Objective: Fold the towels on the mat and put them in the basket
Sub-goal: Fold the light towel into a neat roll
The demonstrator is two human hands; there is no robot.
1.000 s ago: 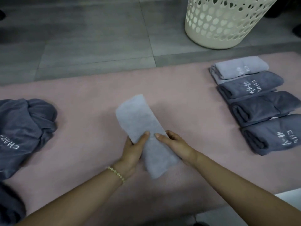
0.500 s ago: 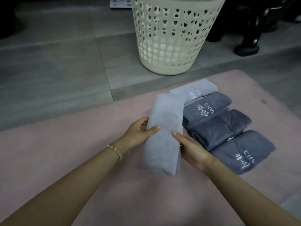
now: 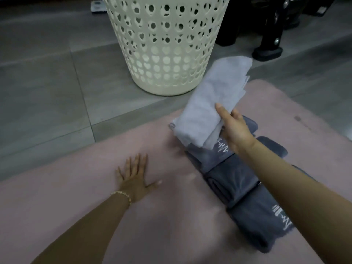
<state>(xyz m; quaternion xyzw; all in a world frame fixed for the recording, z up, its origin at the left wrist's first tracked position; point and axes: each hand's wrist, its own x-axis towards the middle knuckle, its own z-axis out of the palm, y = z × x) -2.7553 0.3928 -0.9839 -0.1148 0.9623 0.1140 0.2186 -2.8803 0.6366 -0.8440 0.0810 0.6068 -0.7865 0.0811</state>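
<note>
right hand (image 3: 235, 129): gripping the folded light towel (image 3: 211, 103), held up over the dark folded towels (image 3: 242, 185)
left hand (image 3: 134, 177): flat on the pink mat (image 3: 76, 187), fingers spread, nothing held, well apart from the towel
basket (image 3: 163, 44): just beyond the towel, on the floor

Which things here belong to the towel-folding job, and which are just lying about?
Job: light grey towel held by the right hand; folded dark towels; pink mat; basket; left hand flat on the mat.
Lying about: black stand feet; small flat object on the floor.
</note>
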